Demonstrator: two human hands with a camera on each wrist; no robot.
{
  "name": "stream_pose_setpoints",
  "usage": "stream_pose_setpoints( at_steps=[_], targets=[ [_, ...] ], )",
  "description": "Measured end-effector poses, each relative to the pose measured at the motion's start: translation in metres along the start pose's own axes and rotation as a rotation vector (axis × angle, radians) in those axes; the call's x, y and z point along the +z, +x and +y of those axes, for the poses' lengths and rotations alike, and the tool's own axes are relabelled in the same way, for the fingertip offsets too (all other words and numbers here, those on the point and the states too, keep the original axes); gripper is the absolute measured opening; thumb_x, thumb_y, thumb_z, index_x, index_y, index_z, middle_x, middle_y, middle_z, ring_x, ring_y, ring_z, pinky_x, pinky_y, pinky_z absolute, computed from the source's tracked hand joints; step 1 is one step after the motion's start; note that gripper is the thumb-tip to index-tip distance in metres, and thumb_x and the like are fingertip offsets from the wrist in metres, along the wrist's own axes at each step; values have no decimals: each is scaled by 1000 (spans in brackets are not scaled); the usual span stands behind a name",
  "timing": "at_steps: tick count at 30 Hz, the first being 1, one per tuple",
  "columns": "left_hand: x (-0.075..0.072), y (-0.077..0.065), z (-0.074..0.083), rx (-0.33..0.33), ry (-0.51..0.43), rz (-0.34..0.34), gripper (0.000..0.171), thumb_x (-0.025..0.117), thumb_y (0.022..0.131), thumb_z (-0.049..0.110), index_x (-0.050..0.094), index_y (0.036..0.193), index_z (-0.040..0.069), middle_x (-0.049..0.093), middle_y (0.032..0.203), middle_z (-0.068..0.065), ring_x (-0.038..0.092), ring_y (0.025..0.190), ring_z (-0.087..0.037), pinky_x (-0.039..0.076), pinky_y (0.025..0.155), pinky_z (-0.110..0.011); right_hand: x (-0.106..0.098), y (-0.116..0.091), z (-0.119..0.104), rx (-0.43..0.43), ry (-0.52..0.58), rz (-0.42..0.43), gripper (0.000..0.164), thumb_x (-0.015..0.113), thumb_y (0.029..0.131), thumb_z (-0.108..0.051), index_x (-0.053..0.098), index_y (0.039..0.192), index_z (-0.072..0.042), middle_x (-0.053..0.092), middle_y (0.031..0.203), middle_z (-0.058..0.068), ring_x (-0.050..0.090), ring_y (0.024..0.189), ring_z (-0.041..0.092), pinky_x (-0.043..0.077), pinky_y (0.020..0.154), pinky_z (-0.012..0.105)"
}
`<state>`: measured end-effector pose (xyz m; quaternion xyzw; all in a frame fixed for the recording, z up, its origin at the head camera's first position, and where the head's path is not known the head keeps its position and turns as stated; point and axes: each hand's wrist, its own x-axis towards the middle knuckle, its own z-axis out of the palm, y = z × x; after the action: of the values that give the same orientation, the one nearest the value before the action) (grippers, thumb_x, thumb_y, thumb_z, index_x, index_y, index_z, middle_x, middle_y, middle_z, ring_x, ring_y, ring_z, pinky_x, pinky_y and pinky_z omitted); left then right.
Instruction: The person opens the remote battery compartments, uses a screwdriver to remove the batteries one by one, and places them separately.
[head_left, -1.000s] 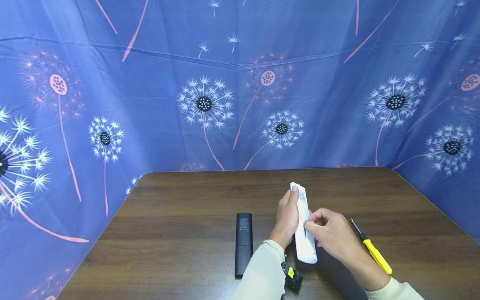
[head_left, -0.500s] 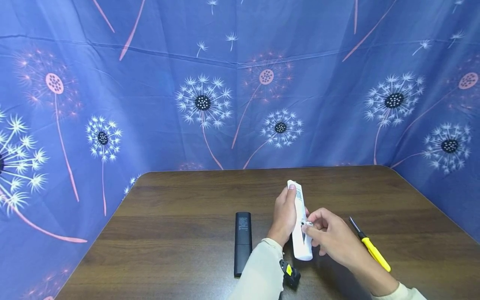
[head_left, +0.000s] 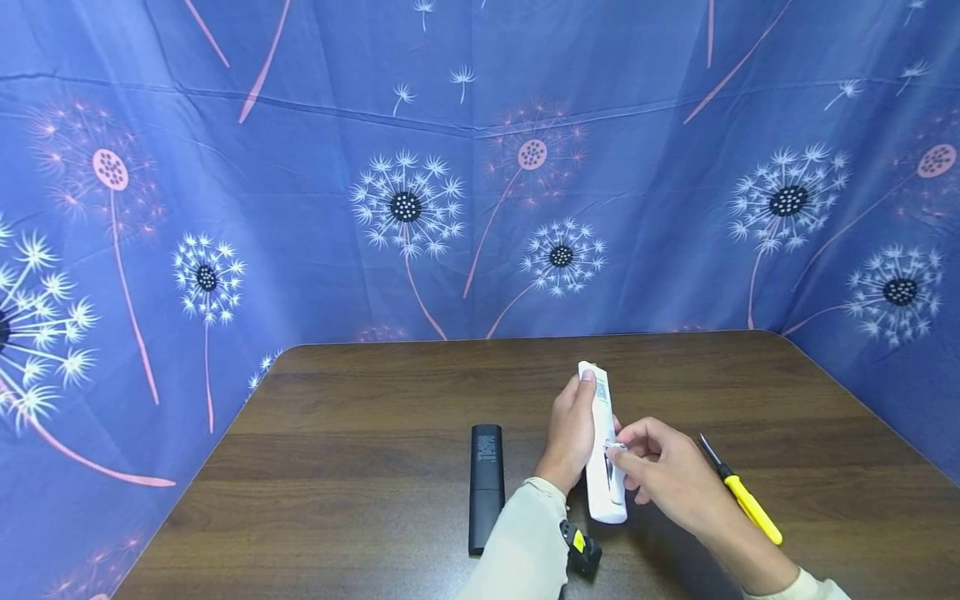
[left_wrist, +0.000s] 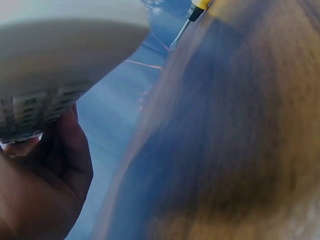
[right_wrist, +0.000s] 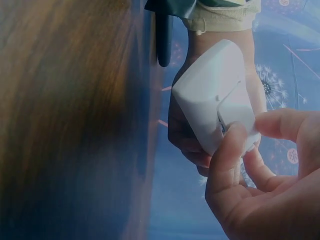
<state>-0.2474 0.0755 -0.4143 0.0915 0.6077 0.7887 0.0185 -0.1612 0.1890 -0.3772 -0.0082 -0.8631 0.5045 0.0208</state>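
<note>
My left hand [head_left: 573, 433] grips a white remote control [head_left: 600, 408] above the table, thumb along its back near a printed label. Its rows of buttons [left_wrist: 35, 107] face down in the left wrist view. On the back, the battery cover [right_wrist: 237, 110] stands slightly askew, with a dark gap along its edge in the right wrist view. Thumb and fingers of my right hand [head_left: 667, 475] pinch the end of that cover. What lies inside the gap is mostly hidden by the fingers.
A black remote control [head_left: 487, 487] lies face down on the wooden table [head_left: 337, 467], left of my left forearm. To the right of my right hand lies a screwdriver [head_left: 742, 496] with a yellow handle. A patterned blue cloth [head_left: 480, 208] hangs behind the table.
My right fingers have shifted slightly on the battery cover, and a dark opening now shows beside it. The white remote control stays in my left hand, barely moved.
</note>
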Motion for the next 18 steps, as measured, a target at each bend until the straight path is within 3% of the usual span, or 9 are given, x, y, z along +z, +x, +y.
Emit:
stream_pose_setpoints(
  at_steps=[10, 15, 18],
  targets=[
    [1, 0, -2, 4, -31, -1, 37, 44, 105, 49, 65, 114, 20, 63, 65, -14, 60, 54, -16, 48, 47, -26, -6, 3, -3, -27, -10, 70, 28, 71, 95, -20, 60, 108, 2, 64, 84, 11, 62, 70, 22, 57, 57, 33],
    [1, 0, -1, 9, -38, -8, 43, 44, 105, 49, 64, 122, 16, 63, 64, -14, 60, 51, -17, 51, 47, -27, -13, 4, 1, -68, -85, 93, 26, 70, 96, -22, 61, 107, 1, 64, 83, 8, 62, 69, 18, 55, 55, 31],
    [0, 0, -1, 0, -52, -12, 42, 43, 105, 50, 63, 127, 20, 64, 66, -13, 60, 51, -17, 53, 47, -28, -16, 4, 6, -80, -132, 89, 25, 70, 96, -21, 62, 106, 0, 64, 80, 6, 61, 67, 17, 53, 54, 29]
  ],
)
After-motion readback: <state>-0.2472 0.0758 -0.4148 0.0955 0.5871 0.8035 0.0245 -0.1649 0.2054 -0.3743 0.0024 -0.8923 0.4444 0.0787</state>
